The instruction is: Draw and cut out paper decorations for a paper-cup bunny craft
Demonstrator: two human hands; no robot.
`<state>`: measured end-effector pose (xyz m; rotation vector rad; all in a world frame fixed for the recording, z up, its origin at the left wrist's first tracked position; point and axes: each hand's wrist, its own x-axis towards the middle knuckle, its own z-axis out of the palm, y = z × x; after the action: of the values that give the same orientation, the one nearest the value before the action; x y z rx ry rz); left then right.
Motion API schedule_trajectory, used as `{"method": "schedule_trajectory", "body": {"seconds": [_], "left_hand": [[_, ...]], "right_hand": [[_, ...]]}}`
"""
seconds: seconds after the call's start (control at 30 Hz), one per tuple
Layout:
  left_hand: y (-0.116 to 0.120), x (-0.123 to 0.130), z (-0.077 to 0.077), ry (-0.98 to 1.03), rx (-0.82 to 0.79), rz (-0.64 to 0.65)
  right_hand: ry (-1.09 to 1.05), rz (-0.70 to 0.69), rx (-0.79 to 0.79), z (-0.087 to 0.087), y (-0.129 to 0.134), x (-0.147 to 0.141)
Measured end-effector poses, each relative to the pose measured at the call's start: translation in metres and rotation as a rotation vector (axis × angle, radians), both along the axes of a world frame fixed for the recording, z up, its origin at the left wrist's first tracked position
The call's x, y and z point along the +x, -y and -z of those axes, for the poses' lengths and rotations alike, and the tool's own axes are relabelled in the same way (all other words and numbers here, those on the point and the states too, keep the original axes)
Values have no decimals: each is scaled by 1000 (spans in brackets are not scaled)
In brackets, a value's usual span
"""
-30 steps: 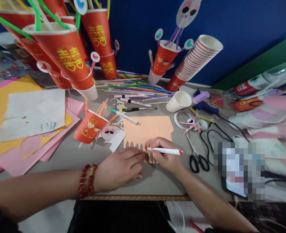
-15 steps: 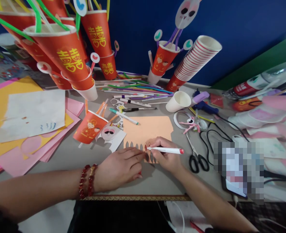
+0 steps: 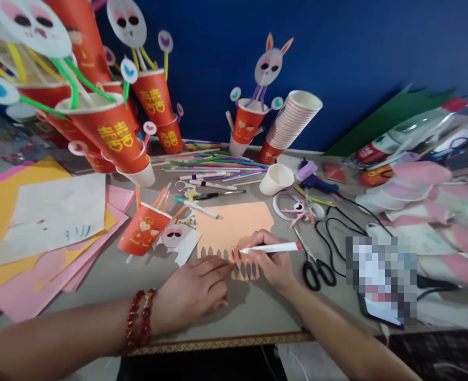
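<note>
My right hand (image 3: 271, 264) is closed round a white marker (image 3: 271, 247) with a red end, its tip on a sheet of orange paper (image 3: 234, 222). Small red oval outlines (image 3: 236, 253) show by the tip. Rows of leaf-shaped holes run along the paper's near part. My left hand (image 3: 198, 288), wearing red bead bracelets, lies with fingers stretched over the paper's near left edge. A bit of red shows by its thumb; what it is I cannot make out. A teal-capped marker (image 3: 196, 207) rests across the sheet's upper left corner.
Scissors (image 3: 315, 264) and a tape roll (image 3: 285, 206) lie right of the paper. Left are a tilted red cup (image 3: 144, 230) and coloured sheets (image 3: 23, 254). Behind stand stacked cups (image 3: 293, 119), straws (image 3: 210, 161) and rabbit-faced cup figures (image 3: 250, 119). A glue gun (image 3: 319, 182) trails a cord.
The view has tilted up, showing more of the cup figures behind. The marker tip has shifted slightly right on the paper, and a second red oval is visible. My left hand stays on the sheet.
</note>
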<state>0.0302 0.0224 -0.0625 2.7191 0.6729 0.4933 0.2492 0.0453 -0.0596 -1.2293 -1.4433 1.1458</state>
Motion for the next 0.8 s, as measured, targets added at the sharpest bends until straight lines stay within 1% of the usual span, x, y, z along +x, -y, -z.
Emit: {"method": "schedule_trajectory", "body": {"seconds": [0.13, 0.23, 0.4, 0.53, 0.6, 0.7, 0.73, 0.8], "left_hand": [[-1, 1, 1, -12, 31, 11], [-1, 2, -2, -20, 52, 6], [-1, 5, -7, 4, 73, 2], [1, 7, -8, 45, 65, -9], [1, 7, -11, 68, 26, -28], [1, 8, -21, 138, -119, -81], [0, 8, -25, 170, -182, -100], [-2, 9, -35, 222, -301, -147]], "right_hand": [[-55, 78, -63, -3, -4, 0], [-125, 92, -71, -2, -5, 1], [-142, 65, -10, 0, -4, 3], [-140, 102, 90, -4, -1, 3], [-114, 117, 161, -6, 3, 5], [-116, 73, 232, -11, 8, 11], [-149, 39, 223, -13, 10, 13], [-248, -42, 157, -17, 13, 15]]}}
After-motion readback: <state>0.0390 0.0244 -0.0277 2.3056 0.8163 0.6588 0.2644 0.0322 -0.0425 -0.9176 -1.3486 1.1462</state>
